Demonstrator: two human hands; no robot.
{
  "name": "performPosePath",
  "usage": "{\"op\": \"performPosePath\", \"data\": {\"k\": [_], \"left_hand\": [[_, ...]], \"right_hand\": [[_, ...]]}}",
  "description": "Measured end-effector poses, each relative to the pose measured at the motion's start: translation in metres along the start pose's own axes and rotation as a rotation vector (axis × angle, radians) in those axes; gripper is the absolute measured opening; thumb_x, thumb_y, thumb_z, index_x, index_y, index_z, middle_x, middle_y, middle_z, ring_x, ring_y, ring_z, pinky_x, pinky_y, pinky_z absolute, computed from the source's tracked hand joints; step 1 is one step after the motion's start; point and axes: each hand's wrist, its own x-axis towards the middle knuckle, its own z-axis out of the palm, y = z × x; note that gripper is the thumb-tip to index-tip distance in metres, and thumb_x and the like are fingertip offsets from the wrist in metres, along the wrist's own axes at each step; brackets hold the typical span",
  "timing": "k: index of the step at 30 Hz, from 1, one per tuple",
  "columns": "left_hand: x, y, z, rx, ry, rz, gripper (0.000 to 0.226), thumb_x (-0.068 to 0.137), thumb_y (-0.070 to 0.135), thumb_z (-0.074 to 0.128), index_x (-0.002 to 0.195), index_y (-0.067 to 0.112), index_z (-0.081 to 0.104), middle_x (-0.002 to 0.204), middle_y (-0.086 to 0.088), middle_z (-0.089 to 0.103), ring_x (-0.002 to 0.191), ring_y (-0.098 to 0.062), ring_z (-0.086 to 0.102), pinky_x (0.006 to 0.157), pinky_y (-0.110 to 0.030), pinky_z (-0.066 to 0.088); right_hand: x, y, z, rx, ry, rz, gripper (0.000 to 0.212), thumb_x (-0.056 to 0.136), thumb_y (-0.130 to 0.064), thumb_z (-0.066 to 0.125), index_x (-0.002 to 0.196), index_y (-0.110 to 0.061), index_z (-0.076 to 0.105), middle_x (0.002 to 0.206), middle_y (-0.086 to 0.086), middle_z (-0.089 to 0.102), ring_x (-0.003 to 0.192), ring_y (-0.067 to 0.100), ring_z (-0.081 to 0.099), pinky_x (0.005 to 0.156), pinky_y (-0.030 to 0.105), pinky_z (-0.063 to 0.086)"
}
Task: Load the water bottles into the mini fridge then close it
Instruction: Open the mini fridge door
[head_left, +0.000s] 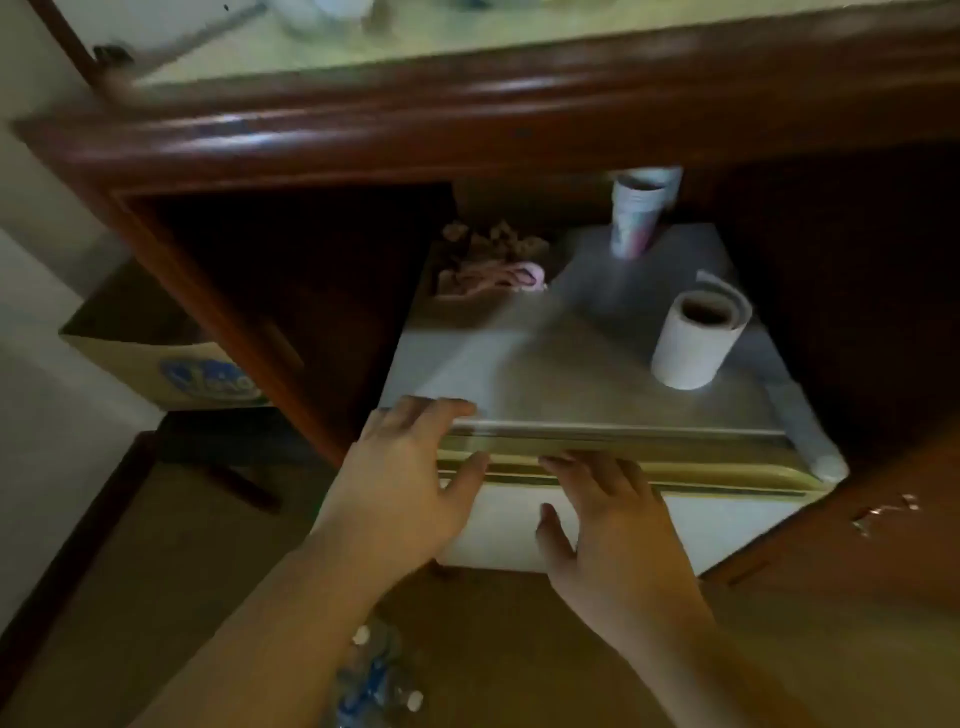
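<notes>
A white mini fridge (727, 525) stands inside a dark wooden cabinet recess, seen from above. Its door looks shut, with a yellowish seal along the top edge. My left hand (410, 483) rests on the fridge's top front left corner, fingers over the edge. My right hand (608, 519) lies flat on the door's upper front, fingers spread at the seal. Neither hand holds anything. Clear water bottles (376, 675) with white caps and blue labels lie on the floor below, between my forearms, partly hidden.
On the fridge top stand a toilet paper roll (696, 338), stacked paper cups (636, 218) and a tray of small items (493, 270). A wooden counter edge (467, 119) overhangs. A cardboard box (171, 358) sits at the left. An open cabinet door (857, 530) is at the right.
</notes>
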Motion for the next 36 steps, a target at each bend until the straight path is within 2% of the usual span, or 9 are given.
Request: {"op": "performPosePath", "data": {"k": [5,8,11,19,26,30,33,34,36], "left_hand": [[0.050,-0.033,0.044,0.116,-0.224,-0.046,0.051,0.099,0.063,0.043,0.148,0.056,0.031,0.163,0.011,0.025,0.150,-0.020,0.024,0.116,-0.048,0.037],[0.063,-0.048,0.060,0.113,-0.203,-0.032,0.059,0.097,0.071,0.035,0.153,0.055,0.028,0.169,0.008,0.015,0.156,-0.023,0.013,0.121,-0.052,0.028],[0.069,-0.053,0.067,0.117,-0.165,-0.009,0.061,0.096,0.074,0.031,0.154,0.057,0.024,0.171,0.006,0.012,0.157,-0.024,0.008,0.122,-0.054,0.025],[0.076,-0.054,0.066,0.072,-0.171,-0.047,0.056,0.095,0.073,0.040,0.149,0.063,0.031,0.169,0.010,0.016,0.154,-0.025,0.016,0.116,-0.051,0.037],[0.081,-0.052,0.073,0.045,-0.114,-0.079,0.058,0.090,0.071,0.052,0.145,0.055,0.047,0.167,0.002,0.028,0.151,-0.029,0.027,0.118,-0.048,0.035],[0.080,-0.048,0.071,0.094,-0.121,-0.097,0.055,0.094,0.069,0.049,0.146,0.052,0.047,0.166,0.000,0.027,0.148,-0.031,0.031,0.118,-0.050,0.035],[0.081,-0.043,0.071,0.151,-0.157,-0.101,0.057,0.096,0.068,0.043,0.150,0.049,0.043,0.166,-0.004,0.025,0.149,-0.033,0.029,0.119,-0.052,0.032],[0.082,-0.041,0.073,0.174,-0.183,-0.108,0.061,0.096,0.069,0.041,0.153,0.047,0.039,0.167,-0.006,0.023,0.150,-0.034,0.027,0.119,-0.054,0.030],[0.081,-0.034,0.078,0.215,-0.223,-0.139,0.070,0.094,0.074,0.036,0.157,0.044,0.032,0.166,-0.010,0.022,0.151,-0.038,0.024,0.119,-0.059,0.029]], "right_hand": [[0.020,0.011,0.051,-0.053,0.127,0.022,0.035,0.085,-0.034,0.065,0.119,-0.026,0.066,0.117,0.000,0.054,0.109,0.023,0.055,0.092,0.040,0.049],[0.015,0.014,0.068,-0.082,0.248,0.022,0.029,0.083,-0.031,0.066,0.110,-0.020,0.070,0.107,0.003,0.055,0.100,0.027,0.054,0.086,0.042,0.044],[0.014,0.015,0.073,-0.147,0.245,0.017,0.033,0.084,-0.036,0.066,0.113,-0.021,0.069,0.109,0.003,0.055,0.102,0.025,0.053,0.088,0.040,0.040],[0.012,0.008,0.066,-0.082,0.204,0.043,0.036,0.085,-0.041,0.067,0.114,-0.021,0.069,0.109,-0.001,0.054,0.102,0.023,0.055,0.089,0.039,0.045],[-0.051,-0.001,0.051,0.069,0.246,0.081,0.019,0.079,-0.037,0.074,0.081,-0.019,0.069,0.093,0.004,0.052,0.085,0.025,0.052,0.077,0.040,0.049],[-0.084,0.014,0.026,0.111,0.317,0.032,0.017,0.083,-0.026,0.076,0.070,-0.016,0.071,0.088,0.002,0.060,0.078,0.020,0.059,0.072,0.026,0.049],[-0.090,0.024,-0.004,0.120,0.387,0.099,0.013,0.084,-0.024,0.077,0.084,-0.011,0.075,0.096,0.003,0.060,0.083,0.018,0.063,0.075,0.020,0.049],[-0.088,0.028,-0.015,0.098,0.381,0.149,0.018,0.086,-0.026,0.076,0.096,-0.011,0.075,0.103,0.004,0.058,0.091,0.020,0.063,0.080,0.022,0.050],[-0.081,0.033,-0.029,0.052,0.315,0.324,0.049,0.087,-0.036,0.075,0.130,-0.015,0.062,0.127,0.009,0.050,0.117,0.029,0.057,0.094,0.033,0.051]]}}
